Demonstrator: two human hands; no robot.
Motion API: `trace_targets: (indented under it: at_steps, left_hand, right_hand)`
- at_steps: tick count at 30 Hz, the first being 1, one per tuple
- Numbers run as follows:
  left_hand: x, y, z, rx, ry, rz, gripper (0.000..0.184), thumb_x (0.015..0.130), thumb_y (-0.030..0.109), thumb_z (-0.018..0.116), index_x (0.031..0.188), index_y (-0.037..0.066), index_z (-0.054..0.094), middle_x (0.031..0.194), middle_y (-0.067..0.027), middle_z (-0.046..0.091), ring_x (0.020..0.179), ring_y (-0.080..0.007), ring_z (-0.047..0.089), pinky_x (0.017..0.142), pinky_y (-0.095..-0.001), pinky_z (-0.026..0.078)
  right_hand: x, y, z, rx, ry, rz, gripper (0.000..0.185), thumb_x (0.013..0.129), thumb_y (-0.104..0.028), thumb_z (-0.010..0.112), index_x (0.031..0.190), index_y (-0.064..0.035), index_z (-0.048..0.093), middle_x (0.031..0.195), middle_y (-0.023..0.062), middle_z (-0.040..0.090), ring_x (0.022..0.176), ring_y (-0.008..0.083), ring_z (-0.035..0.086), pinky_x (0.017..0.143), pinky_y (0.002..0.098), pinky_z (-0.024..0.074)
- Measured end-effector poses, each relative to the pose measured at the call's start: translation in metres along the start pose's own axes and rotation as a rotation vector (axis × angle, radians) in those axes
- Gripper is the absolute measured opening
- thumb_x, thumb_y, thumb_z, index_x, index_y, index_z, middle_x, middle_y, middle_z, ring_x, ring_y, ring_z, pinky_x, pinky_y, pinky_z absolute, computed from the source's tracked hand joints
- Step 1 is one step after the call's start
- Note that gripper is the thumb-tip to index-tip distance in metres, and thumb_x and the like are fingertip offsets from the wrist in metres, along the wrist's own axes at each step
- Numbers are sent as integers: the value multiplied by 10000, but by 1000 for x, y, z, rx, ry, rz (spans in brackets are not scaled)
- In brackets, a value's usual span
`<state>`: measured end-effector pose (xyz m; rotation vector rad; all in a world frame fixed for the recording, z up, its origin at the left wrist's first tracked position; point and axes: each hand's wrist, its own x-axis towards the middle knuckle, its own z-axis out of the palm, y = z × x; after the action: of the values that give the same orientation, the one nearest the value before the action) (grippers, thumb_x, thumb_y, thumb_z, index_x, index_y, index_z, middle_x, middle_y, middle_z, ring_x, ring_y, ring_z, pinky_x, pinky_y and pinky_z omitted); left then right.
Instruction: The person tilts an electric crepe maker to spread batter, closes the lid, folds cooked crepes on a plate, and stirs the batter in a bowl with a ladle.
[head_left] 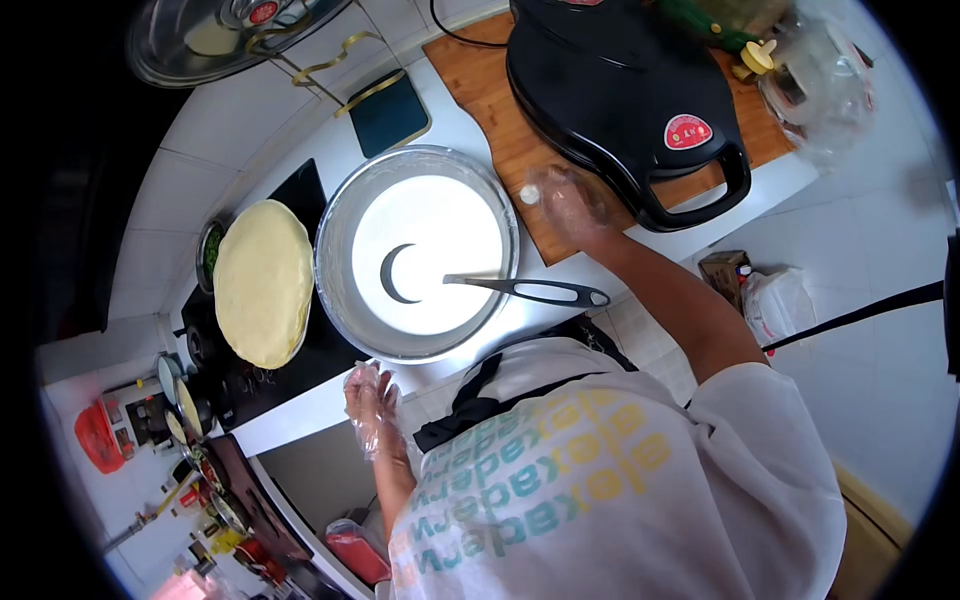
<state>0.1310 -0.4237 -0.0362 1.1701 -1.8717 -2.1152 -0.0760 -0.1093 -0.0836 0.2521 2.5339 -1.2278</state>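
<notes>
My right hand point(570, 205), in a clear plastic glove, is over the wooden board with its fingers curled. A small white lump point(530, 194) is at its fingertips. My left hand point(370, 400), also gloved, hangs by the counter's front edge below the bowl, fingers loosely bent and apart, with nothing visible in them. Between the hands stands a large metal bowl point(335, 300) of white liquid. A ladle point(550, 292) rests in it, its black handle over the rim. Left of the bowl lies a pale round stack of flatbreads point(263, 285).
A closed black electric griddle point(620, 90) stands on the wooden board point(475, 90). Plastic bags point(820, 90) and a yellow-capped bottle point(758, 57) are at the back right. A small bowl of chopped greens point(210, 255) sits behind the flatbreads. Dishes and a red basket point(100, 437) appear far left.
</notes>
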Motion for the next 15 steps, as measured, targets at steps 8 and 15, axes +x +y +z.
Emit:
trace_targets:
  at_steps: [8, 15]
  left_hand:
    - [10, 0, 4, -127, -47, -25, 338, 822, 262, 578, 1104, 126, 450, 1051, -36, 540, 924, -173, 520, 776, -317, 413]
    - [23, -9, 11, -134, -57, -26, 348, 824, 241, 557, 1130, 121, 443, 1031, -34, 513, 880, -195, 510, 785, -344, 414]
  right_hand:
    - [-11, 45, 17, -500, -12, -524, 243, 859, -242, 458, 1042, -128, 568, 984, 127, 558, 921, 262, 533, 810, 349, 425]
    - [-82, 116, -6, -397, -142, -630, 311, 796, -152, 505, 1104, -174, 542, 923, 71, 577, 953, 210, 552, 772, 353, 466]
